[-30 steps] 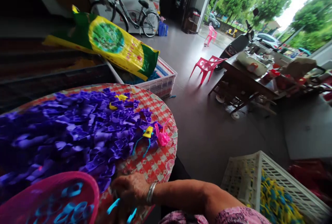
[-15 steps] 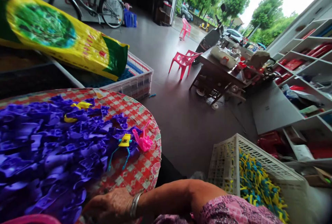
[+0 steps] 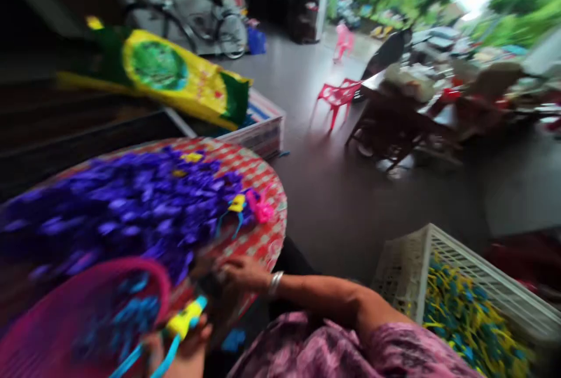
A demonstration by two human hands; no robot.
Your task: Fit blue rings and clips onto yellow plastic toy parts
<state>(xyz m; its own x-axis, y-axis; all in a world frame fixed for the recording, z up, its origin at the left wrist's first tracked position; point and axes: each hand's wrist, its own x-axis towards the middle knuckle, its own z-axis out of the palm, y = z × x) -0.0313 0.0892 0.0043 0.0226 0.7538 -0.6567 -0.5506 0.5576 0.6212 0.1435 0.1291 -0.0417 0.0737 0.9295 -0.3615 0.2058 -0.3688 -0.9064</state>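
Note:
The picture is smeared by motion. My right hand [image 3: 239, 276], with a silver bangle at the wrist, rests at the near edge of a round table [image 3: 258, 238] with a red checked cloth, beside a big heap of purple plastic parts [image 3: 118, 208]. Its fingers are blurred. My left hand [image 3: 186, 346] is low at the bottom edge, closed around a yellow piece with blue straps [image 3: 179, 325]. A pink basket [image 3: 87, 319] with several blue strap pieces stands just left of it. An assembled yellow-and-blue piece [image 3: 236, 205] and a pink toy [image 3: 260, 208] lie by the heap.
A white crate [image 3: 438, 261] of yellow and blue pieces stands on the floor at my right. Behind the table lie a yellow-green sack [image 3: 175, 77] and another white crate [image 3: 267, 127]. A red plastic chair [image 3: 335, 97], a cluttered wooden table [image 3: 394, 121] and a bicycle [image 3: 210, 24] stand farther off.
The view swung left and down, bringing the pink basket back in. My left hand now shows, holding a yellow piece with blue straps. My right hand stays at the table's near edge.

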